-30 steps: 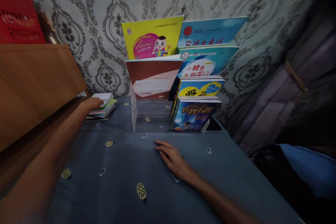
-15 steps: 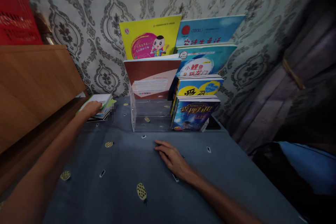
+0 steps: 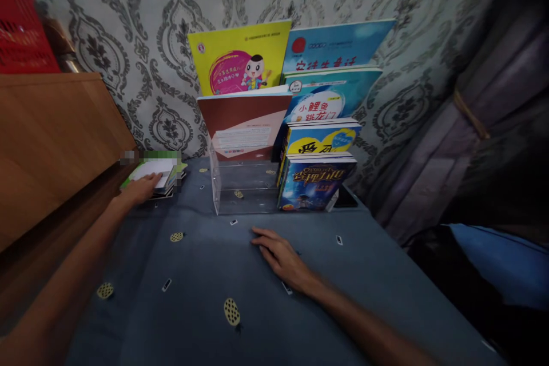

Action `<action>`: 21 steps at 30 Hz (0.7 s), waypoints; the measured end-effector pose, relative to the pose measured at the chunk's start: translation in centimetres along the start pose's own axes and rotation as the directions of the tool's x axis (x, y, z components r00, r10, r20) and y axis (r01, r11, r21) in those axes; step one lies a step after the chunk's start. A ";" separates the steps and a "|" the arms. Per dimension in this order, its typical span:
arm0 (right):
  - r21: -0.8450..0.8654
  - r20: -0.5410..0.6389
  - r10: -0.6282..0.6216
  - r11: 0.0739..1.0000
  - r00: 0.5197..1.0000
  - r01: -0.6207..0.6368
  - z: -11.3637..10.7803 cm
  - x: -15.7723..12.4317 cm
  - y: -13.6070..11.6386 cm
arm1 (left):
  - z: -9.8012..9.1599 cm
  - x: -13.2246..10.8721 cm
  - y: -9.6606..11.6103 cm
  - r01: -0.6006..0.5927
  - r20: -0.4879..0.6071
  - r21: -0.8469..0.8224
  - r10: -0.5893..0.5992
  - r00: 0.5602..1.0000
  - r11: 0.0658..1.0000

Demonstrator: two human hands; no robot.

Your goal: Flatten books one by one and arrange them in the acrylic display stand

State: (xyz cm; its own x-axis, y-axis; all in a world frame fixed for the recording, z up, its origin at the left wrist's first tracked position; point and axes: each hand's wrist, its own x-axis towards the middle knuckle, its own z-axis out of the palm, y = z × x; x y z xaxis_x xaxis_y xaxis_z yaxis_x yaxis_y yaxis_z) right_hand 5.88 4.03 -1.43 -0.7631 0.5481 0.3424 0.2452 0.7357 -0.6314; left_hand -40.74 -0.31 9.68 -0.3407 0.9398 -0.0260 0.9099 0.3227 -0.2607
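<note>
Our left grip [image 3: 143, 187] is on the book stack [image 3: 169, 178], left of the frame around mid-height, fingers over the white top cover. We can't tell how far it's closed or whether it has hold of a book; the underside is hidden. The stack lies flat on the worktop [image 3: 201, 280], part of its edge pixelated, near the wooden panel [image 3: 55, 143] at frame left.

Our right grip [image 3: 278, 253] is just below frame centre, palm down, fingers loosely spread, holding nothing.

Clear rack [image 3: 217, 189] sits mid-frame, above our right grip and apart from it. Its left half has the brown book [image 3: 244, 120] in front of the yellow book [image 3: 240, 40]. Right half, front to back: dark blue book [image 3: 317, 186], blue-and-yellow book [image 3: 295, 140], teal book [image 3: 364, 88], light blue book [image 3: 338, 40]. Red basket [image 3: 26, 28] is upper left.
</note>
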 end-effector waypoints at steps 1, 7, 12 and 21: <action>0.001 0.001 -0.004 1.000 1.000 0.004 0.0 0.0 0.0 | 0.0 -0.3 0.1 0.001 0.002 0.012 -0.001 1.000 1.000; 0.005 -0.011 -0.033 0.999 0.999 0.033 0.3 0.0 0.5 | -0.9 -3.7 2.2 -0.031 0.006 0.069 0.031 1.000 0.997; -0.013 0.002 -0.053 0.998 0.999 0.053 0.4 0.1 0.5 | -0.3 -7.1 5.1 -0.053 0.071 0.052 0.049 0.996 0.997; -0.026 0.009 -0.064 0.998 0.998 0.064 0.4 0.3 0.3 | -0.7 -13.7 10.1 -0.180 0.165 -0.266 0.229 0.959 0.947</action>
State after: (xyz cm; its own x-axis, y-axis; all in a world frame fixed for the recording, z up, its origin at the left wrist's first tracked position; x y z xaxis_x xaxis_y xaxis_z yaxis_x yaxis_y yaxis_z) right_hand 5.48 4.24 -1.77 -0.7824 0.4963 0.3762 0.2111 0.7797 -0.5895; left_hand -26.75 -9.84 8.07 -0.1576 0.9568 -0.2442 0.9860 0.1660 0.0141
